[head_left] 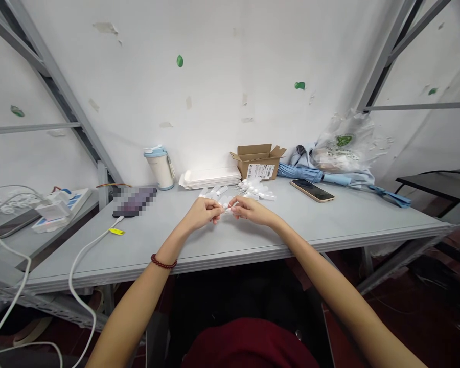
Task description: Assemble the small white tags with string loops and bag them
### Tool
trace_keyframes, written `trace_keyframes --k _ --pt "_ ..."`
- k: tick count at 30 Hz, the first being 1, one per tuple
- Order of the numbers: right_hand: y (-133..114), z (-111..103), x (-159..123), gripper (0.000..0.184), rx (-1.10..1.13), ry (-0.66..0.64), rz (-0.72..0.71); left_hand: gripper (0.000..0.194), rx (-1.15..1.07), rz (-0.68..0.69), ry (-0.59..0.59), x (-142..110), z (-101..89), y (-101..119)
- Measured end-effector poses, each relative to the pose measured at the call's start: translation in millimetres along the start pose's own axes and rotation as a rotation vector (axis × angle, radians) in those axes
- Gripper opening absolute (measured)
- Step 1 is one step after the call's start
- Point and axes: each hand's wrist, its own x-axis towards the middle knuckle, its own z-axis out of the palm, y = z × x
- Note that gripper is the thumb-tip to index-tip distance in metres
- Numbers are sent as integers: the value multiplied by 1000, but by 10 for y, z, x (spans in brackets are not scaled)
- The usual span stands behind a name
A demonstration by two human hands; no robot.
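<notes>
My left hand (pixel 204 212) and my right hand (pixel 252 210) meet above the grey table, fingertips pinched close together. Between them is a small white piece (pixel 226 206), too small to name, and both hands grip it. A thin reddish bit shows at the right fingertips. Just behind the hands lies a loose pile of small white and clear plastic pieces (pixel 257 190), with more of them (pixel 214 191) to the left. A dark red bead bracelet (pixel 163 261) circles my left wrist.
Behind the pile stand a stack of flat white boxes (pixel 210 177) and an open cardboard box (pixel 257 162). A cup (pixel 160 167) and a phone with cable (pixel 135 202) are left. Another phone (pixel 312 190), a blue umbrella (pixel 302 172) and a plastic bag (pixel 345 143) lie right.
</notes>
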Motion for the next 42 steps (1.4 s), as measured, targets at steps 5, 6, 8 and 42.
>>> trace_keyframes --k 5,6,8,42 --pt "54 -8 13 19 -57 41 12 21 -32 -18 81 20 -27 -4" --pt "74 -13 16 18 -91 66 24 21 -39 -26 135 28 -46 -15" --pt "110 -20 20 16 -151 117 57 22 -36 -44 251 43 -90 -46" --pt "20 52 -13 21 -62 -184 -2 18 181 -85 -230 -47 81 -16"
